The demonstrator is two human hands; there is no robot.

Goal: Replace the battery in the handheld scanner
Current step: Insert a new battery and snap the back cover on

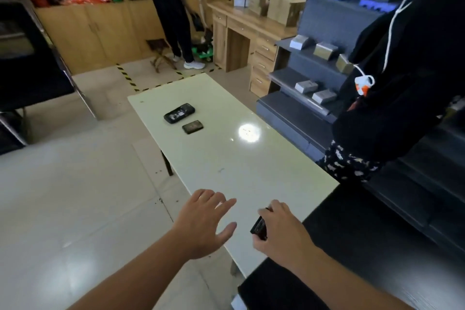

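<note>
Across the middle of the room runs the long, pale, glossy bench [264, 158], its smooth top throwing back a bright ceiling light and bare apart from two dark items at the far end. The larger of these, a black, rounded-rectangular handheld scanner [179, 113], lies flat with what looks like its open back upward, probably laid so to keep the battery bay reachable. Just beside it, nearer the camera and apart from it, rests a smaller flat black slab [192, 127], likely the removed cover or a battery; which one cannot be told at this range.

At the near end the left hand [201, 219] hovers above the bench edge with fingers spread wide and nothing in it, seemingly ready to steady or receive something. The right hand [279, 229] is closed around a small black rectangular block [259, 227], hard-edged and matte, pinched by its sides; it is probably the replacement battery, held so that its flat face stays free for seating. Both hands are well apart from the scanner, so the fitting appears not yet begun.
</note>
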